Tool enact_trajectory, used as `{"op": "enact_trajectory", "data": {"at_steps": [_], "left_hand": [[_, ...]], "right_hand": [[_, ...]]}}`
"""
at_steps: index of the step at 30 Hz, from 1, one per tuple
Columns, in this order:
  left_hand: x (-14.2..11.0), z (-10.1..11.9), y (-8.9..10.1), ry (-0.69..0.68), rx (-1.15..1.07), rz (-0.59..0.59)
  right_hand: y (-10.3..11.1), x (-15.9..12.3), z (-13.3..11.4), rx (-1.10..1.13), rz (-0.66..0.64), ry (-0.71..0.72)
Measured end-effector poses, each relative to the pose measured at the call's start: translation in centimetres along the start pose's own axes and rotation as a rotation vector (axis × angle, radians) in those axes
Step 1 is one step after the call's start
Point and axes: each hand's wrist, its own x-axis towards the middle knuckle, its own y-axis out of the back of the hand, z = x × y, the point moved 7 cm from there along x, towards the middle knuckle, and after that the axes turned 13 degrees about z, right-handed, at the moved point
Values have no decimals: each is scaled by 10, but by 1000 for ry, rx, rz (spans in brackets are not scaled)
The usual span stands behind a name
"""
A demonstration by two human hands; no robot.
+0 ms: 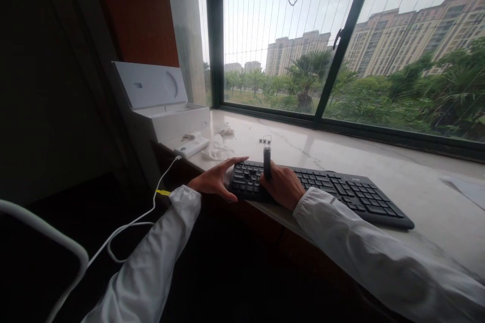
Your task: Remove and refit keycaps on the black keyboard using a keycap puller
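Note:
A black keyboard [341, 192] lies on a pale marble window ledge [397, 171]. My left hand [214, 180] grips the keyboard's left end, fingers curled over its far corner. My right hand [282, 186] rests on the keys and is closed round a dark keycap puller [267, 159] with a wire loop at its top, held upright. A gap shows among the keys [250, 177] just left of the tool. Small loose keycaps [263, 140] sit on the ledge behind the tool.
An open white box [166, 111] with its lid raised stands at the ledge's left end. A white power bank [192, 146] with a white cable [144, 217] and a crumpled white wipe [217, 149] lie beside it. A sheet of paper [470, 189] is at far right.

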Motion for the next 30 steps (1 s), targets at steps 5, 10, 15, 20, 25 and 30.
{"op": "enact_trajectory", "data": {"at_steps": [5,10,15,20,25,30], "left_hand": [[1,0,0,9,-7,0],[1,2,1,-9,13,12],[1,1,1,-8,12,11],[0,-2,0,10,16,1],[1,-1,1,-8,18,6],[1,1,1,-3,27,3]], "right_hand": [[2,1,-3,0,-9,-11],[2,0,-2,10,8,7],[1,-1,-2,10,16,18],[2,0,-3,2,23,6],[3,-1,2,-10,39,-24],[7,2,8,61,96,-41]]}}
